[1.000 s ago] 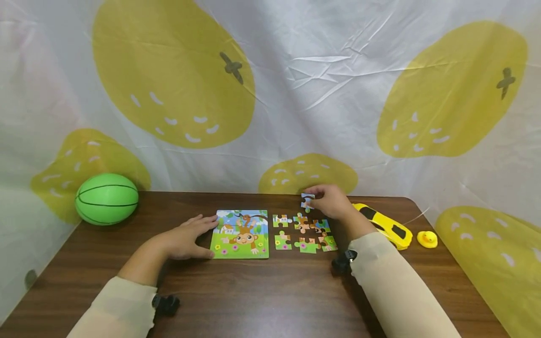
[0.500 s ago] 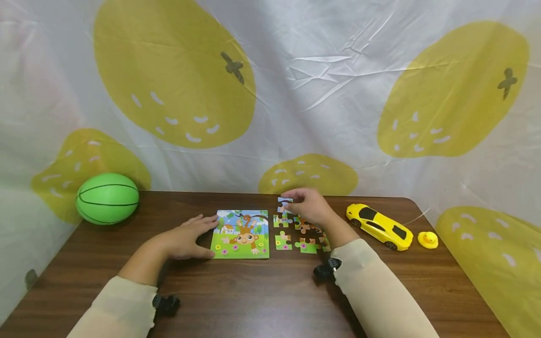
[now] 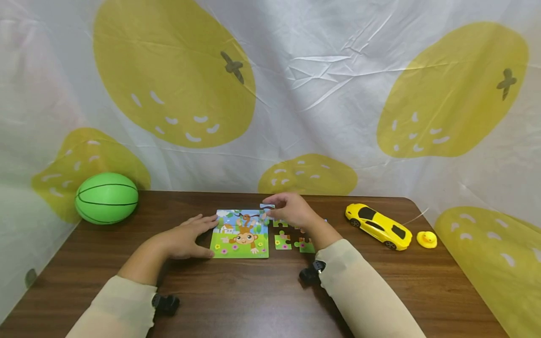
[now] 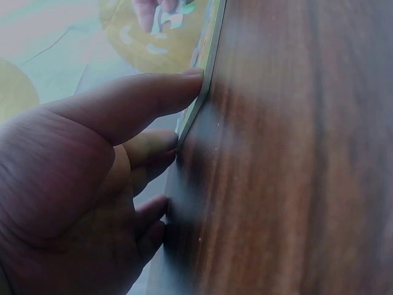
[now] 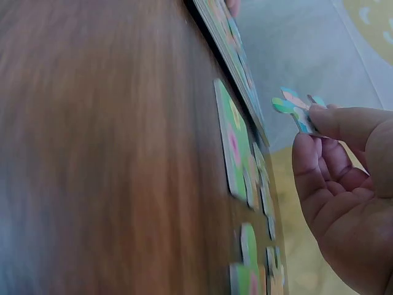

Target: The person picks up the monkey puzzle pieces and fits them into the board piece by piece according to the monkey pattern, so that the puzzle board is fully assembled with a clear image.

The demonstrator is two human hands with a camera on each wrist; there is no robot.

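A square puzzle board [image 3: 239, 239] with a monkey picture lies flat on the brown table [image 3: 236, 300]. Thumb and fingertips of my left hand [image 3: 186, 239] rest along its left edge, the fingers spread; the left wrist view shows the thumb tip on the edge. My right hand [image 3: 293, 211] pinches a blue puzzle piece [image 3: 267, 206] between thumb and fingers, over the board's upper right corner. In the right wrist view the piece [image 5: 301, 114] is up off the table. Loose puzzle pieces [image 3: 283, 241] lie right of the board, some hidden under my right hand.
A green ball [image 3: 107, 198] stands at the back left. To the right are a yellow toy car [image 3: 378, 226] and a small yellow rubber duck [image 3: 427, 240]. Behind the table hangs a pale curtain [image 3: 313, 112] printed with yellow fruit.
My right hand has carried the blue puzzle piece leftward, from above the loose pieces to the board's upper right corner. The left hand keeps its place.
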